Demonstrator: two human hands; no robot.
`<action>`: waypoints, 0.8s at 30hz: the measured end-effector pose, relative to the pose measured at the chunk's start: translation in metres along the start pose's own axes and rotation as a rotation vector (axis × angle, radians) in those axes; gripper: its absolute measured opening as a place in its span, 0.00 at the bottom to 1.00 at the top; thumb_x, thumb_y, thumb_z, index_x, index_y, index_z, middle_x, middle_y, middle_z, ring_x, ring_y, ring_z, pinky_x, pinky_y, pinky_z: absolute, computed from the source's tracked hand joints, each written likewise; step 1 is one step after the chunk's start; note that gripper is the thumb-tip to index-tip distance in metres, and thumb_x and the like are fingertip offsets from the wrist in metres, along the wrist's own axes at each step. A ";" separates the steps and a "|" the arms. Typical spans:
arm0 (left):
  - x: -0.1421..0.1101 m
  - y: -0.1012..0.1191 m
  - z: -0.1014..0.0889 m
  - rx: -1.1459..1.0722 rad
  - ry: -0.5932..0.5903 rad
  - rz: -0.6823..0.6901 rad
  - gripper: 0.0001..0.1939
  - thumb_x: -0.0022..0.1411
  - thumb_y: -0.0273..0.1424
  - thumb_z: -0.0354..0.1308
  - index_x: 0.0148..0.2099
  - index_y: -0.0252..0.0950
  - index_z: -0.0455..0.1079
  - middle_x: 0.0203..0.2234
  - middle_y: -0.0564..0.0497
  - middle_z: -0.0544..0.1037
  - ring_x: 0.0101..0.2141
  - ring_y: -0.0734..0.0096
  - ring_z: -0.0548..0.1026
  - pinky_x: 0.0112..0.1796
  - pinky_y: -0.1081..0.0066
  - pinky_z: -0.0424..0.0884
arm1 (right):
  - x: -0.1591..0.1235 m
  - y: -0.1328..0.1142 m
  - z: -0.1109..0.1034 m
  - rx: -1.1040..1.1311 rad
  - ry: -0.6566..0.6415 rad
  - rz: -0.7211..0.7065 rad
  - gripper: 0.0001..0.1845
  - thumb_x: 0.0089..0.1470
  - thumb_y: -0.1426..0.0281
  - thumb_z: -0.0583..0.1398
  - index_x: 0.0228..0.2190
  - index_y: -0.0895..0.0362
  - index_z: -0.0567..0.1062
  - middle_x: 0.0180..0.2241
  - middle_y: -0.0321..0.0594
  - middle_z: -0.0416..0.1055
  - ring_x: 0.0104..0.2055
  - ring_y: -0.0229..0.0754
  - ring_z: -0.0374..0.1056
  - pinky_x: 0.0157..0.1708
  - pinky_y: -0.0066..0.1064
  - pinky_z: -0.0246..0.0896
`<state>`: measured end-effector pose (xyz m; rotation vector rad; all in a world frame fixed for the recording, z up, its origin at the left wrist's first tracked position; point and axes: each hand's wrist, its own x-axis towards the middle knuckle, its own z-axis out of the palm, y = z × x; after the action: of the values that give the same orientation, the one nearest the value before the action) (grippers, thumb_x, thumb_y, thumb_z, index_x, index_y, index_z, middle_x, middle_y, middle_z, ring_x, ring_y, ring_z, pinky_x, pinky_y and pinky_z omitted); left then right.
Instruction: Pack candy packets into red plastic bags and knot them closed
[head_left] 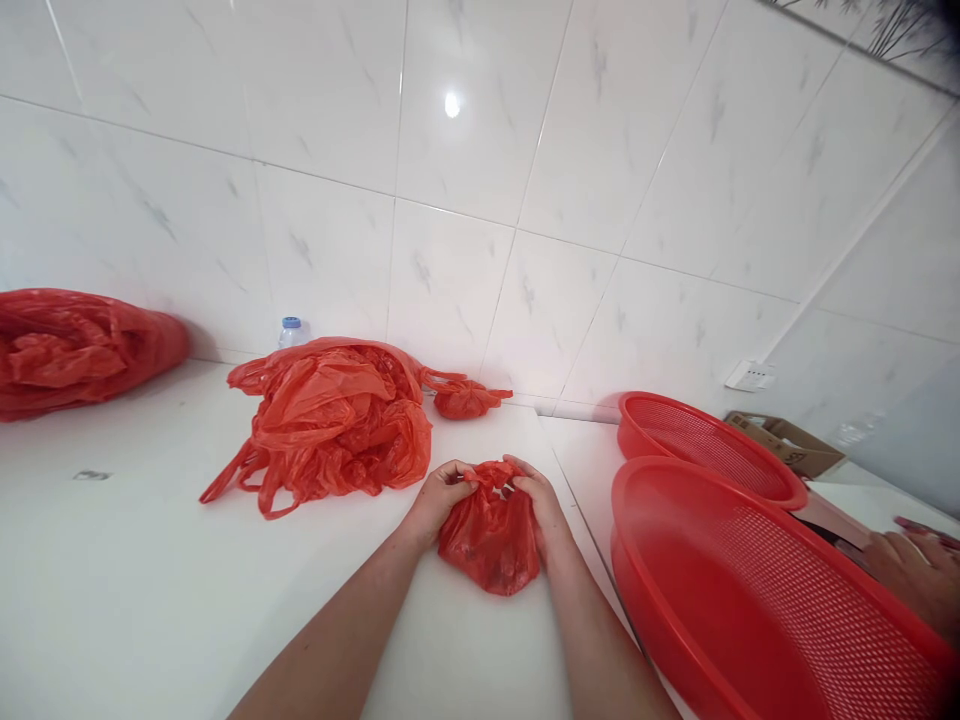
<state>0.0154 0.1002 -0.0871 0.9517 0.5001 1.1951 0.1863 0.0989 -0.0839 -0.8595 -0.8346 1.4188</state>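
Note:
Between my two hands a small red plastic bag [491,545] rests on the white table, its lower part bulging and its top gathered. My left hand [442,500] pinches the left side of the gathered top between thumb and fingers. On the other side, my right hand [538,505] grips the right of the same top. What the bag contains does not show through clearly. Just beyond it, a small knotted red bag [466,400] lies near the wall. A big heap of crumpled red plastic bags [341,420] is to the left of my hands.
Two red mesh baskets [697,600] stand on the right. Another red bundle [82,350] lies far left; a blue-capped bottle [291,330] is behind the heap. A cardboard box [787,445] sits far right, where another person's hand [915,570] shows. The tiled wall [465,280] closes the back.

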 end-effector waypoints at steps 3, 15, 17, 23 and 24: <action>-0.001 0.004 0.001 -0.071 0.028 -0.017 0.12 0.47 0.34 0.66 0.30 0.35 0.67 0.38 0.50 0.75 0.34 0.68 0.74 0.39 0.65 0.68 | 0.001 -0.002 -0.007 0.239 0.002 0.008 0.16 0.43 0.68 0.64 0.37 0.53 0.73 0.33 0.34 0.75 0.32 0.38 0.70 0.34 0.30 0.65; -0.063 0.072 -0.010 0.445 0.056 0.057 0.08 0.53 0.37 0.61 0.28 0.38 0.70 0.48 0.46 0.71 0.51 0.57 0.65 0.51 0.59 0.59 | 0.004 -0.018 -0.044 0.415 0.127 -0.156 0.14 0.39 0.78 0.66 0.27 0.52 0.69 0.24 0.29 0.72 0.27 0.33 0.69 0.29 0.25 0.66; -0.084 0.087 -0.015 0.552 0.068 0.033 0.08 0.53 0.38 0.61 0.28 0.39 0.70 0.47 0.47 0.71 0.51 0.55 0.65 0.50 0.58 0.60 | 0.000 -0.020 -0.041 0.420 0.123 -0.173 0.14 0.39 0.79 0.65 0.27 0.52 0.69 0.24 0.29 0.71 0.28 0.33 0.69 0.30 0.25 0.66; -0.124 0.099 -0.025 0.503 0.087 -0.023 0.08 0.54 0.38 0.60 0.29 0.40 0.69 0.41 0.48 0.72 0.45 0.60 0.68 0.48 0.58 0.64 | -0.023 -0.021 -0.025 0.411 0.051 -0.191 0.12 0.42 0.76 0.65 0.28 0.52 0.70 0.27 0.29 0.71 0.32 0.34 0.69 0.36 0.29 0.67; -0.127 0.098 -0.025 0.466 0.094 -0.031 0.07 0.55 0.38 0.59 0.31 0.41 0.70 0.41 0.48 0.72 0.45 0.60 0.69 0.48 0.58 0.65 | -0.028 -0.022 -0.024 0.407 0.027 -0.190 0.12 0.43 0.76 0.65 0.30 0.51 0.71 0.29 0.30 0.72 0.33 0.34 0.70 0.38 0.30 0.67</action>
<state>-0.0991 -0.0035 -0.0370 1.2794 0.8909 1.1189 0.2178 0.0711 -0.0751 -0.4749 -0.5618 1.3428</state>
